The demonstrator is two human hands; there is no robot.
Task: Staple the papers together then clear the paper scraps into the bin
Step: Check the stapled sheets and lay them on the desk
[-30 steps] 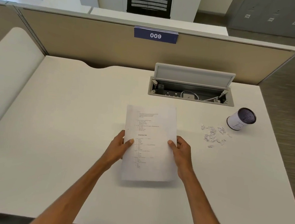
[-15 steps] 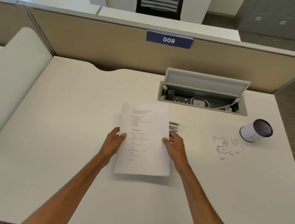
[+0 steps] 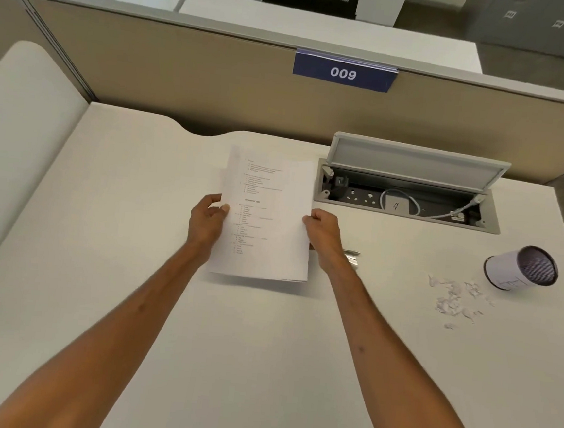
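Papers [image 3: 266, 219] were held clear of the surface [image 3: 115, 267], with a shadow under the near edge. Left hand [image 3: 206, 222] pinched the left long edge about midway, thumb on the printed face; right hand [image 3: 323, 238] gripped the right long edge opposite. Long axis ran away from the person, top of the text toward the partition [image 3: 183, 79], printed side up to the camera, far end leaning a little left. Near edge showed more than one sheet, roughly flush. Judged step: gathering and squaring the stack ahead of stapling. No staple was seen at either far corner, though that was too fine to be sure. Small silver object [image 3: 352, 255], probably the stapler, lay on the surface just beside the right wrist, partly hidden by it. Next move likely called for one hand to keep its pinch so the sheets would not slip while the other let go and fetched the stapler, then a corner fed into its mouth. Paper scraps [image 3: 454, 297] lay scattered well to the right, just beside the bin [image 3: 521, 269], none yet cleared
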